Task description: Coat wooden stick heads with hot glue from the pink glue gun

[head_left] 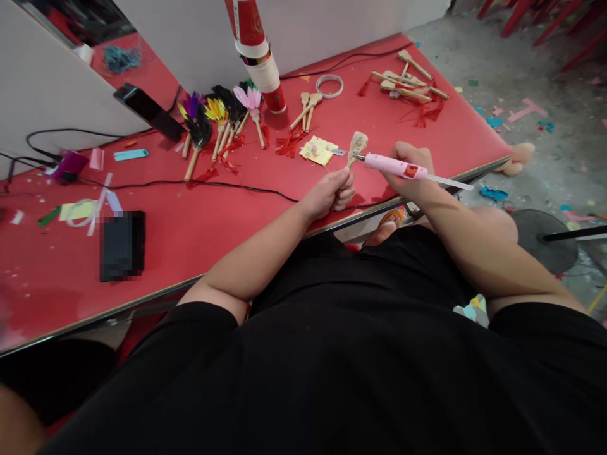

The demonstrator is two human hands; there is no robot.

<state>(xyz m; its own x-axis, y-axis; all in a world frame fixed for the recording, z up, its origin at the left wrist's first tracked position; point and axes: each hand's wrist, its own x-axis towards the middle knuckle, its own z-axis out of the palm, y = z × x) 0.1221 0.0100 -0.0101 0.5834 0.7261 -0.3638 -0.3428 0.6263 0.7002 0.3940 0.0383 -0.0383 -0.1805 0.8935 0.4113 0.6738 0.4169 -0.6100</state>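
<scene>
Near the table's front edge, my left hand (331, 191) is closed around the lower part of a small pale paddle-shaped stick (358, 144), its wide head pointing up. My right hand (411, 155) grips a pink glue gun (389, 165); a white glue stick (450, 182) juts from its back end. The gun's metal nozzle is at the paddle's head, though whether they touch I cannot tell. Just left of the paddle lies a stained yellow paper pad (318, 150) with a small metal blade (338, 152) at its edge.
Feather-topped sticks (218, 126) and stacked paper cups (263, 69) stand at the back. More tasselled sticks (408, 83) lie at right, near a tape roll (329, 86). A black cable (227, 185) crosses the red table (199, 227). A dark device (122, 246) sits at left.
</scene>
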